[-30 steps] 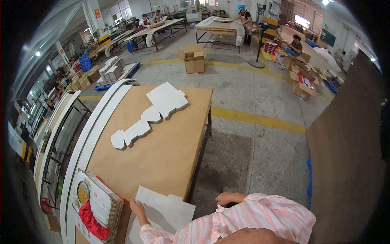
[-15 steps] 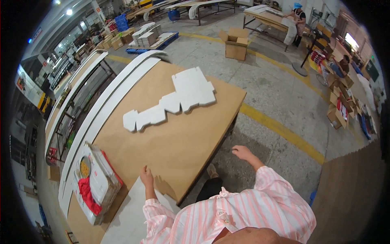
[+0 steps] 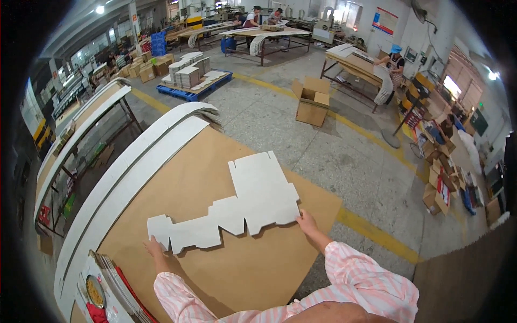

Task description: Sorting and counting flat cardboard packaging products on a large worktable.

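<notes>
Left hand (image 3: pixel 155 246) grasps narrow end of white cardboard blank (image 3: pixel 257 191), right hand (image 3: pixel 309 223) its broad end; both off it half-second ago, now two-handed control.

Left grip (image 3: pixel 154 246), right grip (image 3: pixel 308 222) well apart; arms (image 3: pixel 175 293) outstretched.

An open cardboard carton (image 3: pixel 311 112) stands on the grey floor (image 3: pixel 258 118) near a yellow line (image 3: pixel 269 86), right of a blue pallet (image 3: pixel 175 94) bearing pale stacks (image 3: pixel 188 78).
</notes>
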Demonstrator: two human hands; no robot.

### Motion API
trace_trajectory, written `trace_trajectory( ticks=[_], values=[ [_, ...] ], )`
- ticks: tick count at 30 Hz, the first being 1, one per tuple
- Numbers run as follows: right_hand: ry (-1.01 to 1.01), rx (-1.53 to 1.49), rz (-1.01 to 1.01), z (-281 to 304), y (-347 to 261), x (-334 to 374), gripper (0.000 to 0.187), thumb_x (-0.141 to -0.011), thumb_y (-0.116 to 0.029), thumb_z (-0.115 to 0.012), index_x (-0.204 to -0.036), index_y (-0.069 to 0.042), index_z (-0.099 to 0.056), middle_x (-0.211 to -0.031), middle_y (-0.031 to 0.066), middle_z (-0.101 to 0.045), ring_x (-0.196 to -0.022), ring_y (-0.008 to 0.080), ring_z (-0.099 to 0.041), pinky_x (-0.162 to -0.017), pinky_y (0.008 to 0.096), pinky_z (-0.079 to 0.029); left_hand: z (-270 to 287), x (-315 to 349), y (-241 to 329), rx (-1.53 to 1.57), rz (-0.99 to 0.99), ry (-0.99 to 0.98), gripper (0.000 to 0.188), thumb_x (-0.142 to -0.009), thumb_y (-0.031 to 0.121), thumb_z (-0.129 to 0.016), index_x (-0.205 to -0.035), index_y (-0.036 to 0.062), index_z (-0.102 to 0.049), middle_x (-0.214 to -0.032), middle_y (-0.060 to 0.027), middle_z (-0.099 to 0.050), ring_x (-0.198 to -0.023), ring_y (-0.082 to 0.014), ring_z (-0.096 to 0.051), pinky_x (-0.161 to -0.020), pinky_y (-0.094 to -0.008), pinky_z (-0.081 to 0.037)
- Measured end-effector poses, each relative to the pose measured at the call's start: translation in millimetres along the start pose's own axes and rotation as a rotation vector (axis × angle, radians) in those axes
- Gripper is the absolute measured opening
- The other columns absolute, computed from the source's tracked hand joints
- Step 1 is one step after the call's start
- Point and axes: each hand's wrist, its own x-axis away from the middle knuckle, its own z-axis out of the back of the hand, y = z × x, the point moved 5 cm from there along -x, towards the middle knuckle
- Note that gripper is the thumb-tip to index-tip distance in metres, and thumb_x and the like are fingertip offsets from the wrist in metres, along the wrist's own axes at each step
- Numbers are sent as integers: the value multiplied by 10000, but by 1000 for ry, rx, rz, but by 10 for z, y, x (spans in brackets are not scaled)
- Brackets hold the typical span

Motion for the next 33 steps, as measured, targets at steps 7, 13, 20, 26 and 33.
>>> trace_trajectory(
  ticks=[7, 13, 20, 26, 33],
  values=[
    [-140, 22, -69, 15, 3, -120, 384, -714, -284, -623, -991, -23, -571, -937, 193, -573, -919, 337, -542, -776, 413, -435, -645, -372, -275, 275, 83, -434, 416, -774, 264, -540, -1036, -58, -565, -967, -219, -604, -879, -316, -580, -774, -369, -436],
    [-117, 101, -75, 125, -36, -290, 358, -693, -244, -630, -976, -30, -588, -964, 187, -576, -914, 336, -550, -790, 421, -440, -394, -193, -547, 267, 115, -441, 281, -696, 158, -576, -863, -66, -611, -776, -171, -637, -683, -246, -603, -639, -368, -458],
    [-108, 154, 13, 790, 416, -923, 350, -696, -198, -559, -1008, -41, -590, -979, 202, -570, -927, 351, -543, -806, 427, -436, 491, 1561, -859, 93, 69, -419, 247, -685, 169, -645, -790, -49, -593, -748, -190, -618, -645, -271, -573, -610, -382, -446],
    [-177, 290, 191, 1100, 651, -1414, 355, -681, -190, -534, -998, -43, -601, -986, 211, -564, -947, 367, -516, -842, 424, -410, 1373, 3522, -1165, 158, 320, -336, 253, -701, 130, -620, -813, -86, -552, -714, -155, -594, -597, -249, -550, -551, -380, -437],
    [-281, -169, 113, 1095, 1063, -1740, 370, -681, -124, -520, -1040, -56, -585, -875, 131, -589, -776, 274, -570, -730, 361, -465, 2094, 5448, -1189, 22, 590, 111, 237, -727, 120, -591, -860, -69, -541, -703, -117, -579, -563, -215, -527, -504, -366, -428]
  ],
)
